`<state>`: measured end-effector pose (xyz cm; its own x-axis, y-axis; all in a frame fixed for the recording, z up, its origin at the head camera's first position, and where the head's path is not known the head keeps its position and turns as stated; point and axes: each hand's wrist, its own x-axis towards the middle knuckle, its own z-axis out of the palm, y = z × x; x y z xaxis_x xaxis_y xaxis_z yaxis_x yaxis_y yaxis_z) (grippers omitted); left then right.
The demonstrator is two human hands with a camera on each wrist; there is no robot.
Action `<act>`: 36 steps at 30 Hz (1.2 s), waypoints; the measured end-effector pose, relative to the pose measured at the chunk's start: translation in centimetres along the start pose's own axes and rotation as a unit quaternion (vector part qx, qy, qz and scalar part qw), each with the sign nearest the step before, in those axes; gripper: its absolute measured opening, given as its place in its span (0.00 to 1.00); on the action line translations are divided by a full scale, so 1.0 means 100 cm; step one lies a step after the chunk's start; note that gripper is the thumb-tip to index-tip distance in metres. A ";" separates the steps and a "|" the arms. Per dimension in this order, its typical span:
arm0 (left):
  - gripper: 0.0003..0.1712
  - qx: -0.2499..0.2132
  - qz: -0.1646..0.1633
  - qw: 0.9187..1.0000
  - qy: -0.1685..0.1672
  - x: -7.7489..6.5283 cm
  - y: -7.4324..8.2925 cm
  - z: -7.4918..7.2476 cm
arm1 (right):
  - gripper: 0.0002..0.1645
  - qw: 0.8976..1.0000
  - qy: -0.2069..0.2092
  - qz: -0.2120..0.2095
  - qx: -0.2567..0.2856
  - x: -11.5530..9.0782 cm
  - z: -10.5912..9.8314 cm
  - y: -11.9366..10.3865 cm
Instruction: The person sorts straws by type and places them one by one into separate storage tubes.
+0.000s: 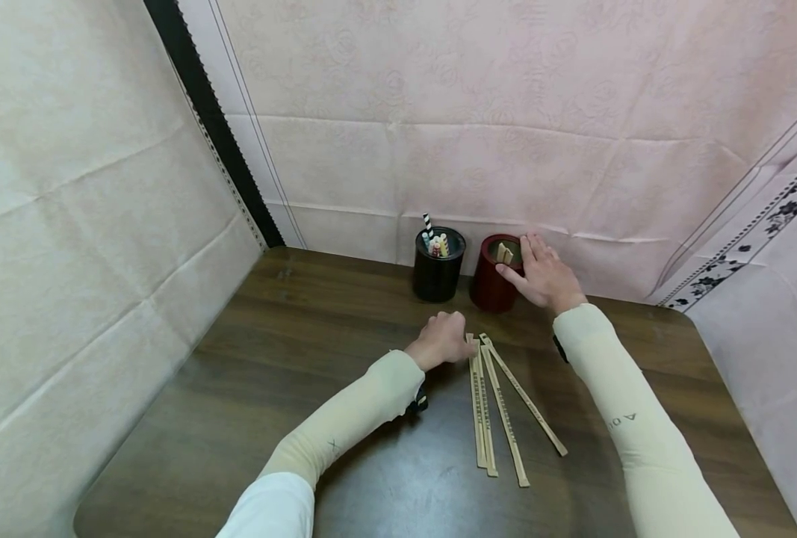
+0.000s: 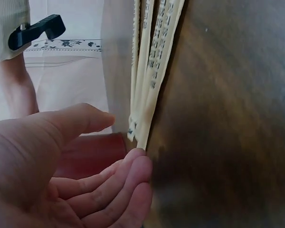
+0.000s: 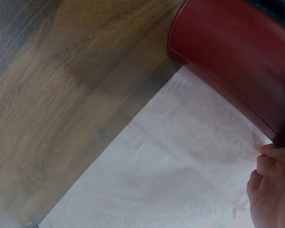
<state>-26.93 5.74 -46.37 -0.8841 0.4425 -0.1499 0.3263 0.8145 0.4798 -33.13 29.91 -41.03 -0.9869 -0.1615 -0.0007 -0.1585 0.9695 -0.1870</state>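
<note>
Several thin, flat beige paper-wrapped sticks [image 1: 502,411] with dark printing lie fanned out on the table. My left hand [image 1: 444,340] is at their far ends. In the left wrist view its fingertips [image 2: 141,166] touch one stick's end [image 2: 149,99], with the thumb [image 2: 88,118] apart from it. Behind them stands an upright dark red cup [image 1: 492,282] with a few beige stick ends [image 1: 504,252] inside. My right hand [image 1: 547,275] holds this cup at the rim, thumb across the near side and fingers at the far right. In the right wrist view most fingers are hidden.
Left of the red cup, close beside it, stands a black cup [image 1: 438,273] with striped straw-like sticks [image 1: 435,240] in it. A pale patterned cloth [image 1: 506,172] hangs just behind both cups. More cloth bounds the brown wooden table [image 1: 290,373] at left and right.
</note>
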 end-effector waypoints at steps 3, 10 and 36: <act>0.19 -0.003 -0.010 1.000 -0.020 0.003 -0.001 0.005 | 0.65 1.000 0.004 0.001 -0.002 0.000 0.000 0.000; 0.20 0.014 -0.026 0.999 -0.039 0.036 -0.019 0.042 | 0.64 1.000 0.008 0.000 -0.007 0.000 0.003 -0.001; 0.18 -0.029 -0.050 0.997 -0.055 0.050 -0.029 0.034 | 0.65 1.000 0.019 -0.001 -0.002 -0.001 0.002 0.000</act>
<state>-31.16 6.83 -51.42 -0.8683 0.4012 -0.2916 0.2154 0.8347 0.5069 -33.02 29.85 -41.20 -0.9871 -0.1558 0.0365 -0.1598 0.9700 -0.1832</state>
